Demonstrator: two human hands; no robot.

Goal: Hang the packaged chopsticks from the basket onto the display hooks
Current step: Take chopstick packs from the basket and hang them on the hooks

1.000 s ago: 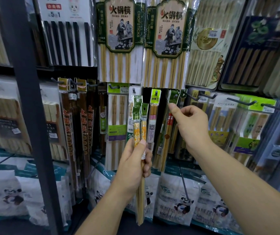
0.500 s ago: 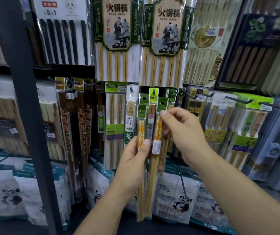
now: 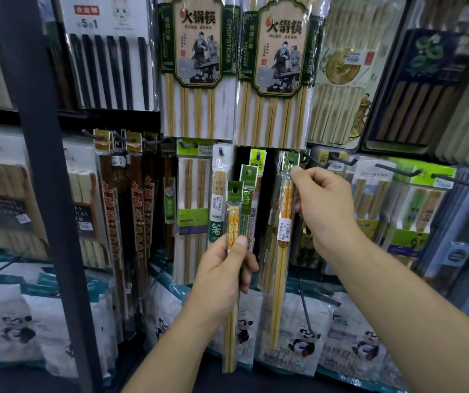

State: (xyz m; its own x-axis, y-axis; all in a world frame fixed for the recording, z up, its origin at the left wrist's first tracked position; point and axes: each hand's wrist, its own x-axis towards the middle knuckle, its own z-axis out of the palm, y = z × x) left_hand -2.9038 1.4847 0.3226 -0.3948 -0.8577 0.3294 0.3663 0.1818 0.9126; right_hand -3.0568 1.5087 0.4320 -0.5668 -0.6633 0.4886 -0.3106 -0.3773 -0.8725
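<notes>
Since the earlier frame, right hand [image 3: 324,211] has raised one chopstick pack [image 3: 283,236] to a display hook [image 3: 291,160], fingers pinching its top. Left hand [image 3: 222,276] grips the remaining packs [image 3: 234,222] upright.

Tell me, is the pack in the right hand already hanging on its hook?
Cannot tell for sure. The right hand pinches the pack by its top, right at the hook, but the fingers hide whether the hole is threaded.

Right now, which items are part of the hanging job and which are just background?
In play:
left hand, holding orange-patterned packs
right hand, lifting one chopstick pack
display hook

Background:
hot-pot chopstick packs
black chopstick set
panda bags
</notes>
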